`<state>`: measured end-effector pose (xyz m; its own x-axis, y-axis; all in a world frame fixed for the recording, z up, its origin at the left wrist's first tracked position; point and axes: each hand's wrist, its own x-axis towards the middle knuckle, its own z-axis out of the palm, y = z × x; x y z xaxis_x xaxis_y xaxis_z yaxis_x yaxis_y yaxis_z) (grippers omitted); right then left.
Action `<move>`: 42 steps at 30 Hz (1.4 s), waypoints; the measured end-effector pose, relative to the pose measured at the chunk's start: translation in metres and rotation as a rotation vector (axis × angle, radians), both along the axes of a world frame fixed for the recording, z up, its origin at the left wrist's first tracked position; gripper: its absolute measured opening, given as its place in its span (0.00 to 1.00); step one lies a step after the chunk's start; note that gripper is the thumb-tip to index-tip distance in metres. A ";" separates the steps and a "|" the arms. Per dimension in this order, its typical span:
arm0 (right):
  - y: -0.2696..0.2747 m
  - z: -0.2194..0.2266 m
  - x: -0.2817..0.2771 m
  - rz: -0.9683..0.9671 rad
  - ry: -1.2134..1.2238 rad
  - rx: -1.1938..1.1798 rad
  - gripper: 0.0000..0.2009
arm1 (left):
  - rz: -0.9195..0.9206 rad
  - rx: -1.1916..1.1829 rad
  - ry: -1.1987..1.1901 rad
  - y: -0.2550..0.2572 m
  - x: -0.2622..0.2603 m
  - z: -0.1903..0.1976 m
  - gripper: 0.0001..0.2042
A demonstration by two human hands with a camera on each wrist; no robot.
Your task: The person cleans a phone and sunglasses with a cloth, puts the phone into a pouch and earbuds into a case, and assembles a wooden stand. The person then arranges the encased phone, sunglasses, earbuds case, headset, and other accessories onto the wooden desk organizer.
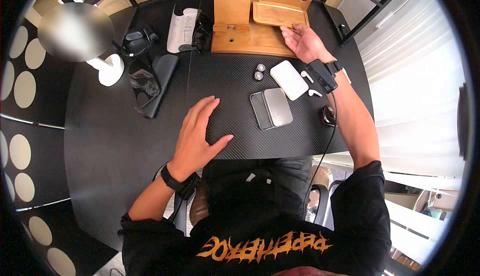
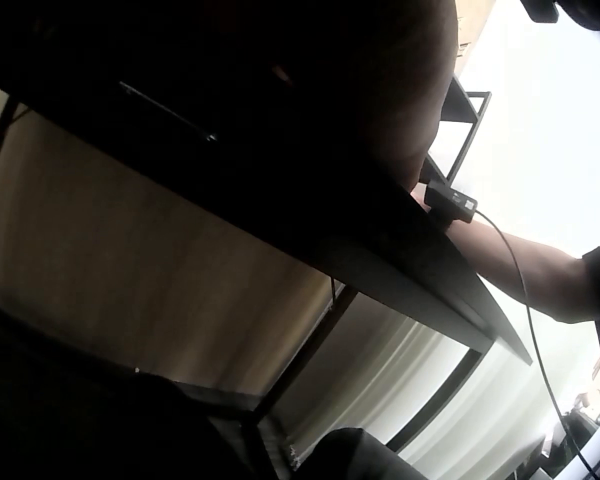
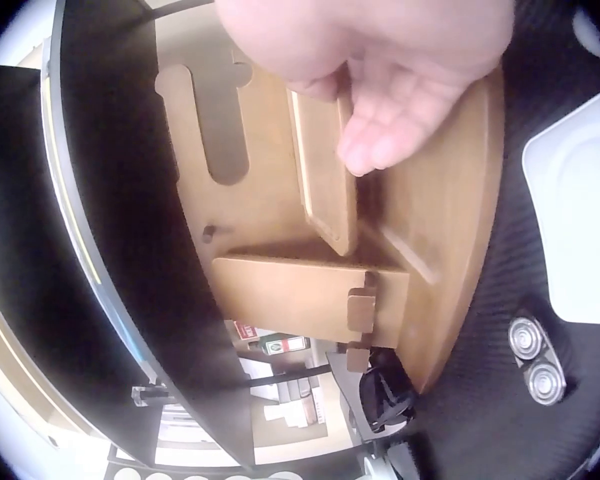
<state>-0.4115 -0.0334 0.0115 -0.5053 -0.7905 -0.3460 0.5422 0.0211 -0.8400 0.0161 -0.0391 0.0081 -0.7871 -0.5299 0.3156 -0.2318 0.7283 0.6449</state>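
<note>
My right hand [image 1: 305, 42] is at the wooden desk stand [image 1: 260, 47], palm turned up. It pinches the front edge of the small rimmed wooden tray [image 3: 320, 170], thumb over the rim and fingertips at its outer side. The tray [image 1: 280, 13] sits tilted above the stand's base. My left hand [image 1: 196, 133] hovers over the near part of the black desk, fingers spread and holding nothing. To its right are a metal tin [image 1: 277, 107], a white rounded slab [image 1: 289, 80] and two white earbuds [image 1: 314, 93]. The left wrist view is too dark to show fingers clearly.
A small black holder with two silver discs [image 1: 258, 72] lies before the stand. Sunglasses [image 1: 202, 32], a white curved sheet [image 1: 182, 30], a dark case [image 1: 162, 83] and a white lamp base [image 1: 111, 70] are on the left. A glossy black object [image 1: 328, 115] lies near the right edge.
</note>
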 end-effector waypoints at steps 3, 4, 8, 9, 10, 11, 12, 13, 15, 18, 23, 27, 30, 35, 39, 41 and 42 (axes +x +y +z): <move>-0.001 0.002 -0.001 -0.014 0.006 -0.001 0.12 | -0.003 -0.008 0.005 0.000 -0.001 0.000 0.41; 0.000 0.003 0.000 -0.016 0.005 0.002 0.12 | -0.004 -0.015 0.011 0.000 -0.001 0.000 0.41; -0.001 0.006 -0.001 -0.020 0.014 -0.022 0.13 | -0.003 0.008 -0.006 0.000 -0.001 0.000 0.41; 0.000 0.004 -0.002 -0.015 0.012 -0.024 0.13 | 0.001 0.008 -0.005 0.000 -0.001 0.000 0.41; 0.000 0.005 0.000 -0.016 0.008 -0.021 0.13 | 0.005 0.010 -0.006 0.000 0.000 0.000 0.41; 0.000 0.008 0.000 -0.016 0.008 -0.025 0.14 | 0.005 0.011 -0.008 0.001 0.000 0.000 0.41; 0.000 0.010 0.001 -0.015 0.010 -0.031 0.15 | 0.000 0.009 -0.007 0.001 0.001 0.000 0.41; -0.001 0.010 0.000 -0.014 0.011 -0.034 0.15 | -0.004 0.006 -0.005 0.000 0.000 0.000 0.41; -0.002 0.008 0.000 -0.034 0.034 -0.034 0.15 | -0.002 0.003 -0.002 -0.001 0.000 0.000 0.41; 0.001 0.003 0.001 0.005 0.074 -0.039 0.15 | 0.002 0.011 -0.009 0.001 0.000 0.001 0.41; 0.004 -0.002 -0.003 0.047 0.067 -0.004 0.16 | 0.000 -0.003 -0.019 0.001 0.000 0.000 0.41; 0.010 0.003 -0.002 0.077 0.124 0.082 0.18 | -0.013 -0.024 -0.017 -0.001 -0.001 0.000 0.40; 0.011 0.007 -0.006 0.087 0.106 0.129 0.18 | -0.010 -0.016 -0.013 0.000 0.000 -0.001 0.40; 0.039 0.037 0.028 0.259 0.340 0.170 0.18 | -0.001 -0.014 -0.010 0.000 0.000 -0.001 0.40; 0.070 0.040 0.056 0.480 0.934 0.098 0.20 | -0.007 -0.030 0.000 0.001 0.000 -0.001 0.39; 0.093 0.060 0.069 0.651 1.264 0.076 0.32 | -0.005 -0.030 -0.007 0.001 0.000 -0.001 0.39; 0.104 0.066 0.079 0.711 1.448 0.065 0.37 | -0.007 -0.023 -0.008 0.001 0.000 -0.001 0.39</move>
